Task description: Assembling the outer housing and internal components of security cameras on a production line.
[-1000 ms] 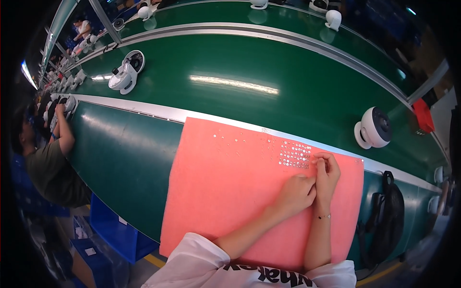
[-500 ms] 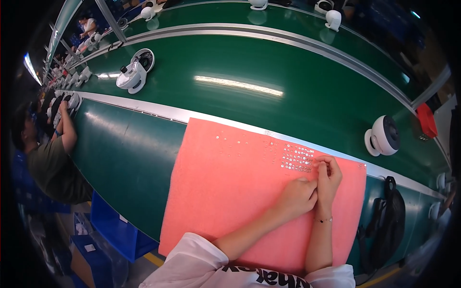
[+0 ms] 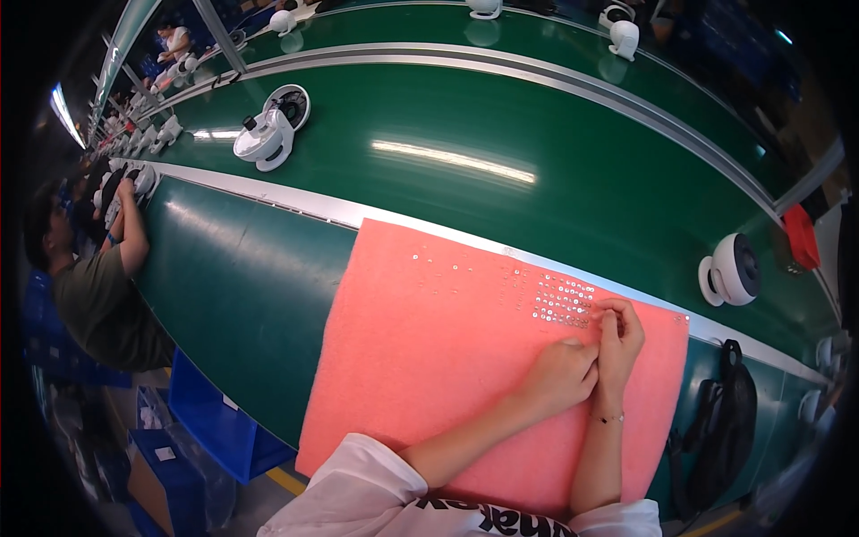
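Side by side, my two hands rest over a pink cloth mat point(image 3: 447, 376). My left hand point(image 3: 564, 369) is closed in a loose fist, its knuckles against my right hand; what is inside, if anything, is hidden. My right hand point(image 3: 620, 345) has its fingers bent and pressed together at the right edge of a block of small shiny metal pieces point(image 3: 564, 300), set out in rows. Whether its fingertips hold a piece is too small to tell. A few more small round pieces point(image 3: 455, 268) lie scattered farther left on the mat.
Beyond the mat runs a green conveyor belt point(image 3: 429, 107) behind a metal rail. White fan units stand on it, one at left point(image 3: 264, 139) and one at right point(image 3: 734, 268). A black bag point(image 3: 725, 430) lies right of the mat. A co-worker point(image 3: 103, 295) sits at left, near a blue bin point(image 3: 215, 416).
The whole view has shifted slightly, so the mat and fans appear a little farther right. Both hands keep nearly the same pose beside the metal pieces.
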